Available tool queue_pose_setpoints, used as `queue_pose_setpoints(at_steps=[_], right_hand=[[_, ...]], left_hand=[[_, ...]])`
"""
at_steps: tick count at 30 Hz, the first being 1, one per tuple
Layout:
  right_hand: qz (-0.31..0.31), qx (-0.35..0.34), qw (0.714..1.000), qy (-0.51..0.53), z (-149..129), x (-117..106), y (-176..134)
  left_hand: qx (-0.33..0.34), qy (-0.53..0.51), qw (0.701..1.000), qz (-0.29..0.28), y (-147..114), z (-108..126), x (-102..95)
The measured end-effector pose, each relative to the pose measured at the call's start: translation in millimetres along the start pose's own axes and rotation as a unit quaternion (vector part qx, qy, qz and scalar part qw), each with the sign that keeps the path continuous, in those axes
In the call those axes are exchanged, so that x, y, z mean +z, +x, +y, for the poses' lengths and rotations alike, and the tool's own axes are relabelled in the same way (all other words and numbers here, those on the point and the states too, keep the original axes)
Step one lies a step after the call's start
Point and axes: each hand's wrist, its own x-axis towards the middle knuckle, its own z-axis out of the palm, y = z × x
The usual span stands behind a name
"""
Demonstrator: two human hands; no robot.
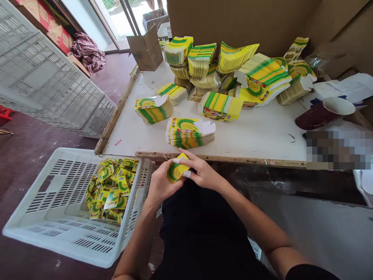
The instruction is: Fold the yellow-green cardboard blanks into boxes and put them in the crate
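- Presently in hand: one yellow-and-green printed carton (176, 170), just right of the white slatted crate (62, 249), near the wooden front edge of the surface.
- Left hand (161, 181): fingers curled about the carton's left side, closed as far as its width allows.
- Right hand (201, 171): fingers bent in upon the same carton from the right, thumb tip against it, one finger reaching past its top. White wraps, seemingly tape, on two tips.
- Surface (262, 128): beyond and to the right of the crate; bears bundles of cartons.
- Fanned bundle (186, 134): beyond the crate to its right, nearest the hands; printed cartons on edge, white flaps out at the right end.
- Pile of cartons (112, 190): loose and jumbled, inside the crate, toward its far right corner.
- Handling note, by judgement: the step appears to be folding or closing the carton. Firm but light support from the left fingers suits it, the right pressing flaps along their creases. Thin card would probably buckle under a hard squeeze; corners are best kept square.
- Unverified: which flap is being worked; the fingers cover it.
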Motion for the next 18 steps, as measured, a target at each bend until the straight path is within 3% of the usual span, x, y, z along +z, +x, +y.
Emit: queue_pose_setpoints(at_steps=[3,5,7,9,10,13,15,18], right_hand=[[0.04,0.005,0.999,-0.011,1,4,7],[0.07,0.005,0.997,-0.044,1,-3,17],[0.124,0.02,0.986,-0.109,1,-20,31],[0.191,0.06,0.959,-0.2,4,-39,47],[0.203,0.088,0.944,-0.244,6,-48,55],[0.162,0.17,0.918,-0.321,12,-63,72],[0.138,0.184,0.913,-0.337,14,-66,79],[0.149,0.155,0.914,-0.343,11,-66,79]], left_hand=[[-0.037,0.003,0.999,0.012,-5,-6,-4.5],[-0.076,0.031,0.996,0.04,-12,-19,-18.8],[-0.122,0.101,0.981,0.113,-21,-37,-41.3],[-0.163,0.195,0.947,0.198,-32,-56,-65.5],[-0.185,0.221,0.934,0.213,-38,-64,-75.2],[-0.216,0.204,0.933,0.202,-50,-76,-85.0],[-0.21,0.137,0.954,0.166,-51,-73,-74.4],[-0.201,0.007,0.975,0.097,-42,-57,-45.3]])
